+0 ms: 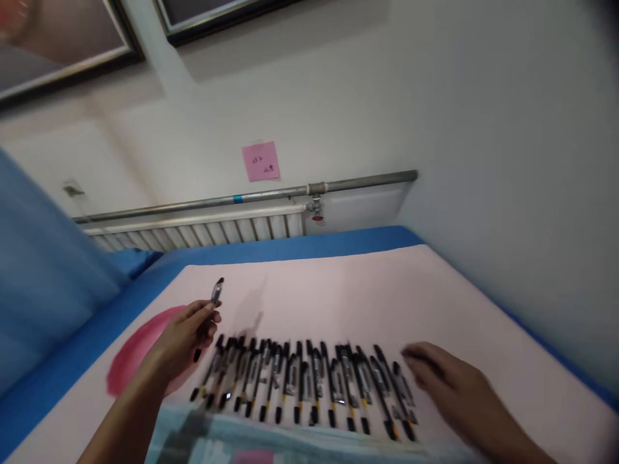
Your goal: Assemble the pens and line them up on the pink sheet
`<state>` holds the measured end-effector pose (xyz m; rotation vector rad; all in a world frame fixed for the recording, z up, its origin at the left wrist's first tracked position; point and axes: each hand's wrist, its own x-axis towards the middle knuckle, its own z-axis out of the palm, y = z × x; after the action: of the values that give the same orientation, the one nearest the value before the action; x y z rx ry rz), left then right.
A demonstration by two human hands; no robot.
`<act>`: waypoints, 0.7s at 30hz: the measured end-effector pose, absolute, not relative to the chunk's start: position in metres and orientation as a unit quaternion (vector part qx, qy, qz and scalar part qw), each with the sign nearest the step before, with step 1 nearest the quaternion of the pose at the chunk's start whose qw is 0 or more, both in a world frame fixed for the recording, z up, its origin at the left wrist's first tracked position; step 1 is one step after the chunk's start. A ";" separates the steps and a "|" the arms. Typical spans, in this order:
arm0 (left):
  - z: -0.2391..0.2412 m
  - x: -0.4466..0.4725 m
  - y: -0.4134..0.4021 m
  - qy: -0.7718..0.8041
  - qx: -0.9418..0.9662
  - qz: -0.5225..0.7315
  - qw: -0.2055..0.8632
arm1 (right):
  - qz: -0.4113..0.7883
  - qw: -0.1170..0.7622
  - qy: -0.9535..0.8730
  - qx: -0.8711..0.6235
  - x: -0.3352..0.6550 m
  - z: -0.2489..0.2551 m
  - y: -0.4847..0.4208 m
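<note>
Raised at the left end of the row, my left hand (196,328) is closed around a pen (217,291). The pen's black tip and clear part stick up above the fingers, and a black end shows below the hand. Many black-ended pens with clear sections and yellow bits (304,383) lie side by side across the pale pink sheet (348,290), some overlapping. My right hand (445,386) is just past the right end of this row, slightly blurred. Its fingers are loosely bent, the thumb a little apart, and nothing shows in them.
A round bright pink thing (140,345) lies behind my left forearm. Pale blue material (207,428) with a pink patch is at the near edge. Past the blue bed surface (338,241) are a radiator (232,227), a pipe (271,193) and the wall. A blue curtain (43,277) hangs left.
</note>
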<state>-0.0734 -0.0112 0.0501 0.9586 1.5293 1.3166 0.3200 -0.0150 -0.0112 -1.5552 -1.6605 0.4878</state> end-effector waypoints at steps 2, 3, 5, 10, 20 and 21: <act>0.052 -0.015 -0.006 0.531 0.381 0.514 0.555 | 0.293 0.372 -0.672 -0.569 0.307 0.013 -0.016; 0.051 0.014 -0.004 0.500 0.379 0.496 0.600 | 0.330 0.367 -0.674 -0.550 0.302 0.023 -0.015; 0.047 0.067 -0.002 0.455 0.377 0.446 0.672 | 0.410 0.377 -0.652 -0.514 0.295 0.038 -0.010; 0.037 0.151 0.001 0.389 0.385 0.355 0.758 | 0.585 0.455 -0.497 -0.452 0.297 0.039 0.006; 0.006 0.153 0.013 0.414 0.237 0.398 0.783 | 0.575 0.537 -0.357 -0.502 0.321 0.014 0.023; 0.003 0.150 0.015 0.403 0.200 0.418 0.789 | 0.574 0.505 -0.393 -0.511 0.317 0.015 0.021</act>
<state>0.1500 0.0154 0.0033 0.4311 0.8672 0.8997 0.3168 0.0214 0.0146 -1.2324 -0.9472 1.3854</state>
